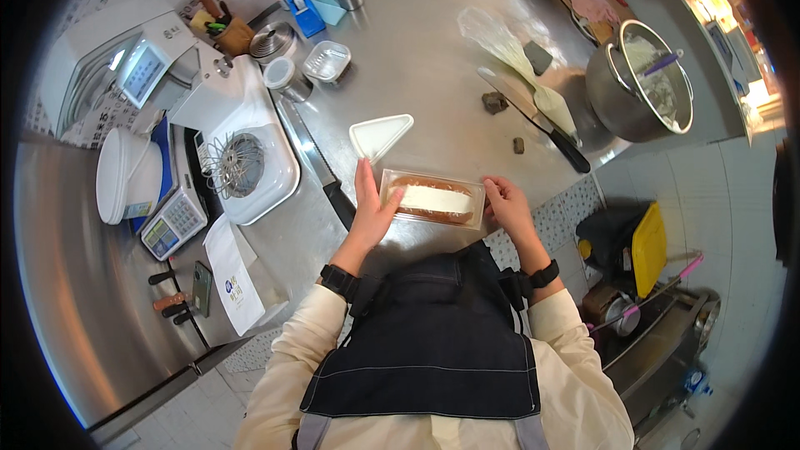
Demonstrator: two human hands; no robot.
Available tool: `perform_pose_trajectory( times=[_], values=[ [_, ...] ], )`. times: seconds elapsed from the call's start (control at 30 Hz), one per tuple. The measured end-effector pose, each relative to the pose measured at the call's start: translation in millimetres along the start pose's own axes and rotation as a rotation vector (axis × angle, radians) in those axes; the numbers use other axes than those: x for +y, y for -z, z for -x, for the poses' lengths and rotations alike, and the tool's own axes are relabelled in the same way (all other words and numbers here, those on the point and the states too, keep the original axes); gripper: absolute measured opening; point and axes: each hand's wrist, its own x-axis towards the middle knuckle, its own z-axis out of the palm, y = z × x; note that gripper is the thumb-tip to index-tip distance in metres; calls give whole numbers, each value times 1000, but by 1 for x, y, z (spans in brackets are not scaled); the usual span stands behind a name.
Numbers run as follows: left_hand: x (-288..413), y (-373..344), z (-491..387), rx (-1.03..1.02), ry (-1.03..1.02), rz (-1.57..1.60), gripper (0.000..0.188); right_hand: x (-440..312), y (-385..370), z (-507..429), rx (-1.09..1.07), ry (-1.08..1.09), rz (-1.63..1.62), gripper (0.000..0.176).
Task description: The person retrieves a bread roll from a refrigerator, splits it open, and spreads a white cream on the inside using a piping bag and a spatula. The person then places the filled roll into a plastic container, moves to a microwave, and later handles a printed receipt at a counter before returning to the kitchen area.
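Observation:
A clear plastic box [479,207] lies at the worktop's near edge, with a long brown bread roll [459,218] inside. White cream [435,200] forms a wide stripe along the roll's top. My left hand [375,203] is at the box's left end, its thumb over the rim and its fingers extended. At the right end, my right hand [506,205] pinches the box's edge between thumb and bent fingers. A white triangular tray [382,135] rests just beyond my left fingertips. Further right lie a knife with a black handle [570,149] and a piping bag [553,106] of pale filling.
A serrated knife [310,153] lies left of the box. A stand mixer [253,94] with a whisk [234,162] and a digital scale [175,225] stand further left. Small dark blocks [495,102] lie near the piping bag. A steel pot [603,87] stands at the right edge.

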Motion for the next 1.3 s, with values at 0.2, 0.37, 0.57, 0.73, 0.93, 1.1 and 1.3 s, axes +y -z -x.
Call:
perform_pose_trajectory(
  times=[0.2,0.37,0.57,0.73,0.93,1.1,1.3],
  values=[
    [-4,-8,10,-108,316,65,62,10,5,-24,-203,10,46,26],
    [2,-20,20,49,417,354,53,9,6,-32,-295,27,52,23],
    [66,13,38,124,614,479,42,-10,14,-26,-415,82,-16,22],
    [114,45,96,485,498,724,42,-94,1,-4,-646,293,48,20],
    [153,86,192,864,597,794,54,-144,-67,45,-1279,153,87,44],
    [155,118,293,1143,652,919,55,-154,-153,125,-1600,172,160,49],
    [145,124,439,1410,215,1384,57,-113,-247,249,-1848,-92,116,48]
  ],
)
